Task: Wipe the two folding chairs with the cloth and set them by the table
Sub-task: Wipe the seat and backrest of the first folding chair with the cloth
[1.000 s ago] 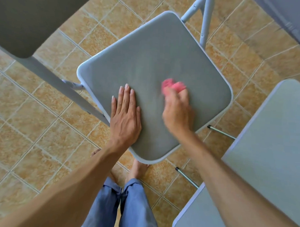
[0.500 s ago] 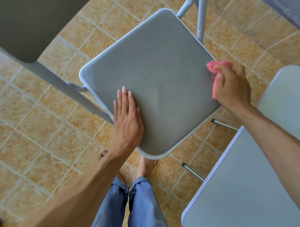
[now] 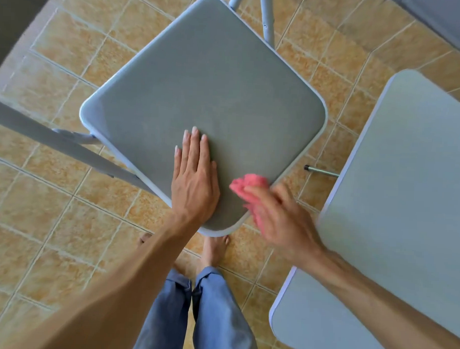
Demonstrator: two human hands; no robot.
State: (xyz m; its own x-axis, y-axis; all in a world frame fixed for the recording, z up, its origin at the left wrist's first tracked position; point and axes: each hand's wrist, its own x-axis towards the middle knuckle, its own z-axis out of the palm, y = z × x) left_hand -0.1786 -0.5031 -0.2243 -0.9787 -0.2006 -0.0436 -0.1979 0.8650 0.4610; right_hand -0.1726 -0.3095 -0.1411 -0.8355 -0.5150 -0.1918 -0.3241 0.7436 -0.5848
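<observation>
A folding chair's grey padded seat point(image 3: 213, 95) with a pale rim fills the middle of the view. My left hand point(image 3: 193, 181) lies flat on its near part, fingers together, holding nothing. My right hand point(image 3: 277, 217), blurred by motion, grips a crumpled pink cloth point(image 3: 246, 186) against the seat's near right edge. A second folding chair point(image 3: 394, 219), pale grey, stands at the right; my right forearm crosses over its seat. The first chair's dark backrest point(image 3: 18, 18) shows at the top left.
The floor is tan tile point(image 3: 52, 220). Grey chair legs point(image 3: 265, 16) rise at the top, and a metal leg tip point(image 3: 320, 171) pokes out between the two seats. My bare feet point(image 3: 216, 249) stand just below the seat's near corner. A grey surface point(image 3: 450, 22) sits top right.
My right hand has swept the pink cloth from the seat's middle out to its right edge, then down along that edge to the near corner. My left hand stays pressed on the seat.
</observation>
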